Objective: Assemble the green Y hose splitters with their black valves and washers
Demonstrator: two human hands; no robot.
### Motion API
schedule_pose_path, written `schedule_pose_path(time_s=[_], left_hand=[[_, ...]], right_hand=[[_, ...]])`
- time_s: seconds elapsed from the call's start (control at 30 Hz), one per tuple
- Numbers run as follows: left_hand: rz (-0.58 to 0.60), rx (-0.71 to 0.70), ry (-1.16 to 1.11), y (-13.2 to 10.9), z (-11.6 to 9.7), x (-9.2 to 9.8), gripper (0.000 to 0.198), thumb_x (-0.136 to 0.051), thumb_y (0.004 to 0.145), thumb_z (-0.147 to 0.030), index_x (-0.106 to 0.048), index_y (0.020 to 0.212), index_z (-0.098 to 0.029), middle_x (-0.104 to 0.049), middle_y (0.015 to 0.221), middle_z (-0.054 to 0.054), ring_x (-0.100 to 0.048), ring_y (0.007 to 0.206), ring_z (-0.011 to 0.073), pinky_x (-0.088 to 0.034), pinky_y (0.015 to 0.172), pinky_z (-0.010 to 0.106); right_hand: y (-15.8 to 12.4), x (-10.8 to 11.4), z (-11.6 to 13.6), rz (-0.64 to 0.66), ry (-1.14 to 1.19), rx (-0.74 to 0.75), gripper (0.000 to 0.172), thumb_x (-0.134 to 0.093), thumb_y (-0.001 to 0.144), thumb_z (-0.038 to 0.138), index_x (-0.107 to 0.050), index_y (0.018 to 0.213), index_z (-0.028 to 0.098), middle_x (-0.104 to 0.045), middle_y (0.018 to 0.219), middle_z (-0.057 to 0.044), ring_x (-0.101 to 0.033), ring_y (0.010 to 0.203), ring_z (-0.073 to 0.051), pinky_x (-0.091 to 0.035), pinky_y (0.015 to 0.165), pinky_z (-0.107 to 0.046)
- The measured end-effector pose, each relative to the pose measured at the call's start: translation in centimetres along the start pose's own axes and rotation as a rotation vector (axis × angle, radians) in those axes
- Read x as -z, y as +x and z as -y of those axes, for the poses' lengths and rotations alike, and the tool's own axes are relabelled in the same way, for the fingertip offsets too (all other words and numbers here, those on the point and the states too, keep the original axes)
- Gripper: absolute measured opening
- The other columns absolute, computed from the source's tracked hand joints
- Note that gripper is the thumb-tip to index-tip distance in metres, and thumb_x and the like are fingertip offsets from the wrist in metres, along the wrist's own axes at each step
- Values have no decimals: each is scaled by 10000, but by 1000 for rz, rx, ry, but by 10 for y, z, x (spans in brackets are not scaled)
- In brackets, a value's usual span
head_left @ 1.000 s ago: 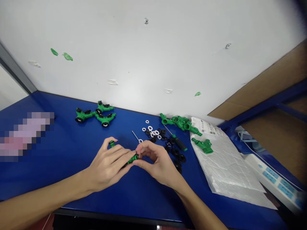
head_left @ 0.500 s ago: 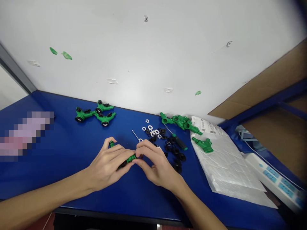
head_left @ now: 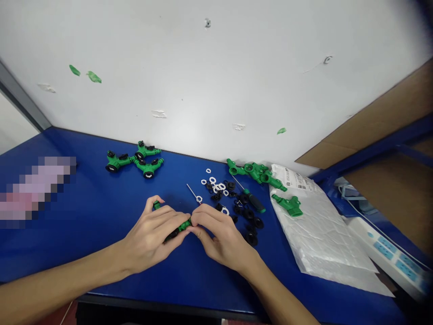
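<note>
My left hand is shut around a green plastic hose connector with a black end. My right hand pinches the connector's far end, and its fingertips touch my left fingers. That end is partly hidden by the fingers. Just beyond my right hand lie loose black rubber fittings, white washers and a thin metal pin. A green-handled screwdriver lies near them.
Joined green splitters and more green fittings stand along the white wall on the blue table. A white bag carries a green part. A power strip sits right; a pixelated patch covers the left.
My right fingers have closed in from an arched grip and lie flatter along the connector's end. Both hands stay in nearly the same place, and the view has shifted slightly.
</note>
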State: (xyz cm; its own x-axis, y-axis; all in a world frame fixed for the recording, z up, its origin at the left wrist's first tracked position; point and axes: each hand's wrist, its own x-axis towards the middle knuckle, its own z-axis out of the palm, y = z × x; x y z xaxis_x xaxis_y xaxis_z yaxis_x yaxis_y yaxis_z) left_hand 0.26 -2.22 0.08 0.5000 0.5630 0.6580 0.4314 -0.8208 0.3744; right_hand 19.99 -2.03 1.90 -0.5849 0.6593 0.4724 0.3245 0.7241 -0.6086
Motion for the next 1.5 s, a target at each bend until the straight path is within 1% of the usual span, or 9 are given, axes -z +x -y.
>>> schedule_pose_path(time_s=[0.23,0.53,0.73,0.9,1.07,1.17,1.27,1.4,1.5], left_hand=[[-20,90,-79,-3,0,-1,198,-644,873,-102,-579,1037,-190,-735,832,-3,-659,664,127,-355,856,396],[-11,151,-126,-4,3,-5,178,-637,889,-144,-612,1050,-214,-763,882,-2,-683,701,137,-374,844,384],[-104,171,-150,-5,7,-7,256,-674,858,-167,-636,1104,-225,-778,904,24,-708,722,169,-425,794,371],[-140,131,-211,0,7,-3,324,-690,836,-157,-633,1144,-242,-782,874,32,-704,695,179,-449,792,386],[-152,125,-292,-1,9,-2,315,-700,820,-148,-652,1115,-246,-780,875,33,-687,676,170,-463,814,392],[-169,116,-313,-1,10,-3,342,-714,805,-121,-645,1117,-243,-775,885,31,-676,675,159,-462,805,381],[-187,109,-315,1,10,-2,364,-721,801,-114,-633,1131,-241,-767,843,24,-666,670,158,-464,780,375],[-187,89,-277,3,11,-1,351,-718,811,-130,-619,1130,-238,-763,826,24,-653,636,152,-459,749,370],[-131,66,-199,0,12,-2,340,-683,836,-125,-589,1142,-240,-767,879,27,-668,652,148,-443,756,366]], right_hand=[[-3,-10,-6,-177,38,56,74,-559,922,127,-572,872,180,-590,832,-61,-563,734,-150,-512,679,-281],[0,-13,-7,-136,-17,1,126,-471,951,131,-535,860,189,-559,818,-51,-536,736,-151,-502,679,-279],[-2,-16,-7,-192,-45,39,117,-501,945,137,-592,882,174,-588,859,-70,-567,763,-154,-522,702,-287],[-3,-16,-5,-319,213,-132,24,-627,880,172,-610,877,188,-626,830,-45,-607,738,-148,-533,694,-291],[1,-17,-6,-318,546,-266,98,-694,835,224,-674,926,194,-644,834,-36,-608,699,-134,-533,653,-279],[1,-21,-7,-326,588,-275,22,-702,825,204,-703,844,194,-650,799,-33,-602,691,-132,-514,634,-270],[1,-21,-6,-319,606,-318,66,-705,825,239,-695,786,186,-647,768,-29,-586,662,-126,-507,615,-267],[1,-17,-5,-297,675,-438,161,-748,788,304,-703,901,200,-663,745,-10,-602,635,-122,-530,623,-269],[1,-19,-4,-254,727,-504,232,-786,742,329,-699,912,198,-683,753,-10,-621,632,-126,-547,626,-274]])
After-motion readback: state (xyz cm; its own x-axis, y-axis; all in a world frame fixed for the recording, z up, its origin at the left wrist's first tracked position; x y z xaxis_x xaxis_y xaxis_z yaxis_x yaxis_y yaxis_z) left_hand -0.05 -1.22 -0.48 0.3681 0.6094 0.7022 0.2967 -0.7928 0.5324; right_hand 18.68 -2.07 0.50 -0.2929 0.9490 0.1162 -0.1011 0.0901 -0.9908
